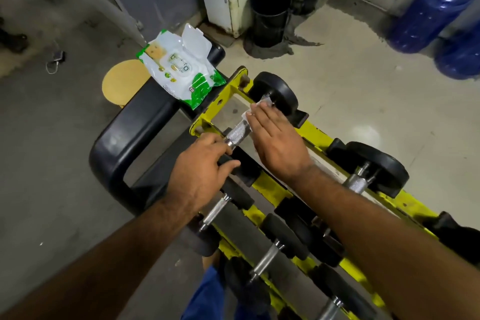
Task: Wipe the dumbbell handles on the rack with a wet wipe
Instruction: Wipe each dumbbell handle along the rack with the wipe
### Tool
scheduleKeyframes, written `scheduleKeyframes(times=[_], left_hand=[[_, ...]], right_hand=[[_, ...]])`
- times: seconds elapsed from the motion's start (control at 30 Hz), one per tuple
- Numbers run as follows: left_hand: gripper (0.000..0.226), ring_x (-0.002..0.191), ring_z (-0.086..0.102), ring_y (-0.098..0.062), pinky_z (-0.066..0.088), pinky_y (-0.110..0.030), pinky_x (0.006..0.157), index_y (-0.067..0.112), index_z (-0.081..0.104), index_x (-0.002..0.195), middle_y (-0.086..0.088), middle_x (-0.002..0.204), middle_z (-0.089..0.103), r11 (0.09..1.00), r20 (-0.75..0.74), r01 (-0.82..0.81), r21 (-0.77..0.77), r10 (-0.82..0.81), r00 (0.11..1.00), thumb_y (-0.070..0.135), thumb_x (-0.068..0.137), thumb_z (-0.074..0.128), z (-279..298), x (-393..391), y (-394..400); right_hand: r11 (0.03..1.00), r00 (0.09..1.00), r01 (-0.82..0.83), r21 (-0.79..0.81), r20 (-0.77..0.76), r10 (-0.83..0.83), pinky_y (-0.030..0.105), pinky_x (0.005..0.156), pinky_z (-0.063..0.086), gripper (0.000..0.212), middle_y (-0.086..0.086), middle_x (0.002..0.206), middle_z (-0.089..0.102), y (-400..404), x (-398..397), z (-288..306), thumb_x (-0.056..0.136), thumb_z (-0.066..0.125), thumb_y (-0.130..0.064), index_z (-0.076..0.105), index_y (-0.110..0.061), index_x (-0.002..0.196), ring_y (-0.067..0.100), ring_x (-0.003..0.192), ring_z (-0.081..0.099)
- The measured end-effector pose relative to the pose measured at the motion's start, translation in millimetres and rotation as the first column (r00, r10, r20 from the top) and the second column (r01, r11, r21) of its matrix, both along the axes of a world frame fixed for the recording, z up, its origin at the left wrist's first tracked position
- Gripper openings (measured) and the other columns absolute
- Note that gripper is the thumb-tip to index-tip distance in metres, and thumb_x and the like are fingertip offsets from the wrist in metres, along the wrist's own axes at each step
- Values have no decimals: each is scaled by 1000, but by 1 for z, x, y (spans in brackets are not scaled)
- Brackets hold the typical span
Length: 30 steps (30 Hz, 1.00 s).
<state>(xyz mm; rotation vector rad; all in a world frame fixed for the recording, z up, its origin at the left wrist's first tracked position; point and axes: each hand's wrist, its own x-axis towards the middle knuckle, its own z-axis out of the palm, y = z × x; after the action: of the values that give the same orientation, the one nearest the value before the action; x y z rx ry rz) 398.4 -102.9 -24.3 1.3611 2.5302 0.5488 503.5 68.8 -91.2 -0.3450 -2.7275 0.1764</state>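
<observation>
One handle is under the wipe so far, as far as you can judge: the knurled bar of the dumbbell at the far end of the yellow rack. The other dumbbells nearer you wait in their cradles, and nothing shows whether any has been cleaned, so most of the job probably lies ahead.

Your right hand lies flat, fingers straight and together, pressing the white wet wipe onto the far part of that bar, close to the black weight. Your left hand rests over the near weight of the same dumbbell with its fingers bent around it, apparently steadying it, though how firmly you cannot tell. The pack of wipes sits open on the black bench beside the rack.
</observation>
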Motion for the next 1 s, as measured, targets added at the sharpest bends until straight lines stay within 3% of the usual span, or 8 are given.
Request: scheduleKeyframes(times=[0.1, 0.2, 0.33, 0.5, 0.67, 0.8, 0.93, 1.0], left_hand=[[25, 94, 60, -11, 38, -20, 71, 20, 73, 95, 8, 106, 63, 1000, 9, -7, 16, 7, 1000, 40, 80, 77, -1, -1, 0], [26, 93, 58, -7, 29, -6, 68, 21, 73, 97, 10, 108, 63, 1000, 40, -4, 20, 3, 999, 41, 81, 76, 0, -4, 0], [26, 92, 55, -4, 28, -1, 67, 22, 72, 95, 12, 105, 62, 999, 55, 8, 31, -10, 998, 42, 80, 76, 2, -6, -1], [25, 91, 57, -7, 29, -12, 65, 23, 70, 91, 12, 99, 62, 998, 35, 27, 64, -29, 999, 44, 78, 77, -1, -11, -2], [27, 91, 57, -8, 31, -12, 67, 22, 70, 91, 11, 100, 62, 996, 46, 23, 82, -27, 999, 44, 77, 78, -4, -12, -1], [28, 88, 57, -8, 32, -13, 67, 23, 70, 90, 11, 98, 62, 995, 43, 16, 93, -20, 999, 45, 76, 78, -7, -14, -2], [27, 89, 56, -5, 36, -16, 70, 23, 70, 89, 12, 99, 63, 993, 57, 11, 120, -18, 998, 45, 76, 78, -7, -15, -3], [28, 88, 57, -5, 38, -19, 70, 23, 71, 89, 12, 98, 63, 993, 46, 9, 117, -14, 999, 45, 75, 78, -6, -14, -2]], right_hand=[[999, 1000, -20, 32, 13, 19, 47, 118, 32, 59, 20, 147, 48, 6, -6, -3, 83, 60, -4, 49, 1, 142, 34, 141, 40], [998, 998, -62, 18, -29, 63, 46, 112, 39, 54, 17, 145, 52, 17, -8, -4, 85, 50, -1, 54, -1, 139, 32, 138, 44], [999, 999, 51, -16, -9, -51, 45, 113, 36, 54, 16, 146, 50, 9, -12, 1, 87, 47, -1, 51, -3, 141, 30, 141, 42], [989, 989, -144, 25, 21, 144, 46, 117, 31, 54, 19, 146, 50, 6, -7, -4, 88, 43, -4, 50, 1, 141, 34, 139, 43], [999, 999, 42, 3, -34, -42, 44, 118, 28, 55, 20, 149, 45, -2, -11, -4, 89, 44, -3, 46, 1, 144, 33, 142, 38], [981, 981, -195, 19, 4, 195, 43, 121, 22, 50, 19, 149, 46, -12, -5, -13, 96, 46, -13, 45, 0, 144, 33, 142, 39], [998, 997, 52, 19, -49, -51, 42, 119, 26, 61, 17, 150, 46, 10, -8, -4, 84, 55, 6, 46, 0, 144, 31, 142, 39], [1000, 999, -27, 0, -40, 27, 45, 119, 27, 57, 18, 147, 49, -7, -12, -9, 86, 60, 0, 49, 0, 142, 33, 141, 41]])
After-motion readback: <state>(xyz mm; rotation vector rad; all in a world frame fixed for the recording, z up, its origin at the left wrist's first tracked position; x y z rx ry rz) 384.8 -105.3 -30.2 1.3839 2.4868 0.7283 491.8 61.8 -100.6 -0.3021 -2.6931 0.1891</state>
